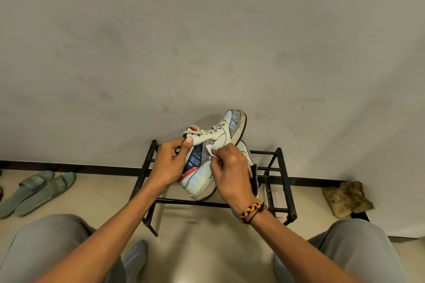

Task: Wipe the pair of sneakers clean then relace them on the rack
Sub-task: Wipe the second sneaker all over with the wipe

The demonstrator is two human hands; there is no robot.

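Sneaker (208, 163), side print unreadable

Both forearms were bare, no sleeves in view. Right wrist carried a braided wristband (253, 210) in yellow, red and dark purple strands, with a thin black cord band just beside it on the forearm side. Left wrist bare. Both legs were covered by loose grey trousers (358, 250), plain fabric, no visible markings. No rings seen on the hands.

both hands (171, 163) (230, 172) raised, fingers curled, gripping
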